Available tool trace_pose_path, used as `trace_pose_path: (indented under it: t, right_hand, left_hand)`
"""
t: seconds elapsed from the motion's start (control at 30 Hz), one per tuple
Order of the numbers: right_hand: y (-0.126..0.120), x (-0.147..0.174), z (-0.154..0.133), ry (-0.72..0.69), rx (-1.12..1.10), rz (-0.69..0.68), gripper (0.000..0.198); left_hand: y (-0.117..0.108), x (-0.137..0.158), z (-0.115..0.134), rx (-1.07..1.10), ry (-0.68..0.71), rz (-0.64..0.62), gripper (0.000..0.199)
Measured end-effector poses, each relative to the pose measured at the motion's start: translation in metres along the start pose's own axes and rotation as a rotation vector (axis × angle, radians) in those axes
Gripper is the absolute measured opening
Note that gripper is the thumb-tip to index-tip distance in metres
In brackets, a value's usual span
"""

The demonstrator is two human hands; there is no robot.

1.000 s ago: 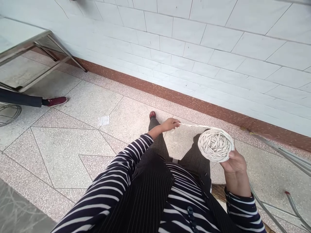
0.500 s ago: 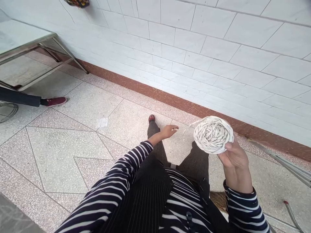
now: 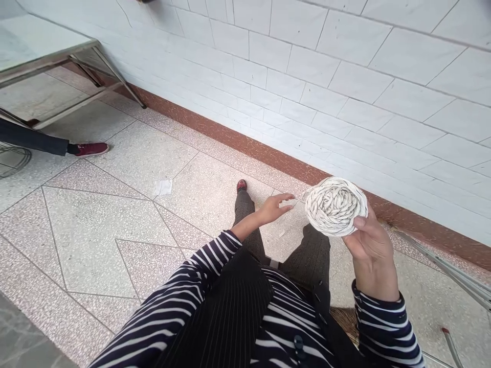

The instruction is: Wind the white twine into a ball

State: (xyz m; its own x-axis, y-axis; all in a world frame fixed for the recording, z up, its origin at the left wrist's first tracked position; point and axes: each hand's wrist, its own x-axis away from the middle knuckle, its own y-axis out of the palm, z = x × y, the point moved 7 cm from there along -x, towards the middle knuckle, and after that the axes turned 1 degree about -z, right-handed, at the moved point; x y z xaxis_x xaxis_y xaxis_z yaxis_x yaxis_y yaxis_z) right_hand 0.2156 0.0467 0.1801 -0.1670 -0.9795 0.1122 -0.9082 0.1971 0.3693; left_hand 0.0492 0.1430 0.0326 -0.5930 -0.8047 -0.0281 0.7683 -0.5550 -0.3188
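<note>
My right hand (image 3: 370, 240) grips a round coil of white cord (image 3: 335, 207) with thin dark flecks, thumb on its front edge and the other fingers behind. A frayed loose end of the cord (image 3: 306, 196) sticks out from the coil's left side. My left hand (image 3: 274, 209) reaches toward that end with thumb and fingers apart. Thin threads show near its fingertips; I cannot tell whether they touch. Below the left hand is a small white scrap (image 3: 282, 234), either falling or on the floor.
A white-tiled wall (image 3: 299, 61) with a reddish base strip runs ahead. A metal-framed table (image 3: 49, 64) stands at left, near another person's red shoe (image 3: 92, 148). White paper (image 3: 164, 187) lies on the speckled floor. Metal tubes (image 3: 441, 258) and broom-like bristles (image 3: 345, 323) are at right.
My left hand has moved right toward the cord's loose end and its fingers have spread. The small white bit at its fingertips is gone from there; a white scrap shows below. The view has shifted slightly.
</note>
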Motion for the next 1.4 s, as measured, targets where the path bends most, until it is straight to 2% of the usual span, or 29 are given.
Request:
trace_pose_path:
  t: [0.13, 0.33, 0.47, 0.57, 0.7, 0.83, 0.9, 1.03, 1.13, 1.23, 1.3, 1.4]
  right_hand:
    - [0.000, 0.006, -0.001, 0.010, -0.013, 0.009, 0.066]
    - [0.003, 0.015, -0.011, 0.005, -0.009, 0.028, 0.062]
    - [0.008, 0.020, -0.016, -0.009, 0.001, 0.010, 0.058]
    - [0.004, 0.025, -0.021, -0.036, -0.007, 0.019, 0.055]
    - [-0.015, 0.031, -0.035, -0.142, 0.010, 0.098, 0.048]
    - [-0.029, 0.036, -0.055, -0.243, -0.016, 0.165, 0.056]
    - [-0.032, 0.041, -0.066, -0.275, -0.042, 0.179, 0.060]
    - [-0.036, 0.055, -0.087, -0.370, -0.020, 0.239, 0.056]
    - [-0.033, 0.057, -0.092, -0.392, -0.011, 0.242, 0.056]
    - [-0.024, 0.044, -0.081, -0.328, -0.048, 0.181, 0.062]
    - [-0.016, 0.031, -0.067, -0.253, -0.062, 0.114, 0.067]
    - [-0.010, 0.016, -0.043, -0.138, -0.051, 0.041, 0.068]
  left_hand:
    - [0.020, -0.005, -0.001, 0.012, 0.014, -0.092, 0.046]
    - [0.047, -0.007, -0.037, 0.000, -0.077, -0.134, 0.039]
    - [0.059, -0.003, -0.058, -0.004, -0.139, -0.164, 0.028]
    - [0.054, 0.003, -0.074, -0.039, -0.213, -0.159, 0.024]
    - [0.033, 0.011, -0.092, -0.070, -0.310, -0.125, 0.024]
    - [0.016, 0.015, -0.106, 0.003, -0.363, -0.080, 0.022]
    - [0.012, 0.015, -0.110, 0.003, -0.377, -0.067, 0.022]
    - [0.010, 0.010, -0.115, -0.049, -0.390, -0.062, 0.022]
    - [0.007, -0.001, -0.109, -0.152, -0.374, -0.053, 0.026]
    - [0.005, -0.013, -0.085, -0.191, -0.317, -0.038, 0.035]
    - [0.004, -0.020, -0.055, -0.128, -0.236, -0.032, 0.035]
    - [-0.001, -0.023, 0.004, 0.035, -0.063, 0.008, 0.035]
